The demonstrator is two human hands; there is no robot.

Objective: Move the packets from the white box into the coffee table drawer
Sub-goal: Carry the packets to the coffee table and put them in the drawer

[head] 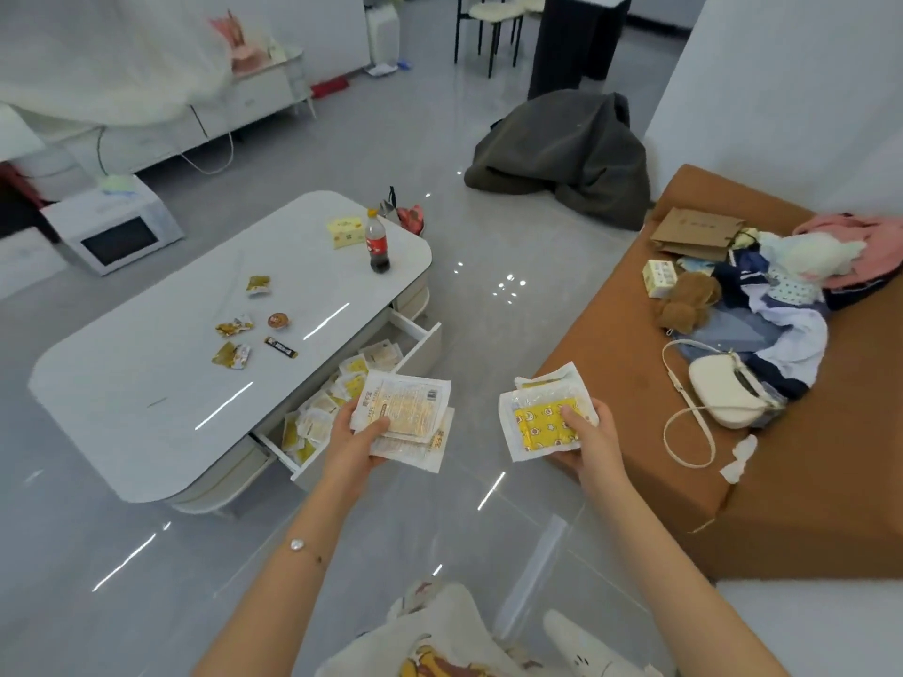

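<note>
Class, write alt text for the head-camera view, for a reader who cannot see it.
A person's left hand and right hand each hold a small stack of packets above a grey floor. Beside the left hand, the drawer of the white coffee table stands open, holding many similar packets. A cola bottle stands on the tabletop.

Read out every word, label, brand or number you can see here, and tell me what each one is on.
Nothing reads clearly.
Clear white-edged packet in left hand: vertical characters, barcode, blurred.
Yellow patterned packet in right hand: no legible words.
Dark cola bottle, red label: blurred.
Brown paper bag: faint print, too small.
Yellow box on white coffee table: too small.
</note>
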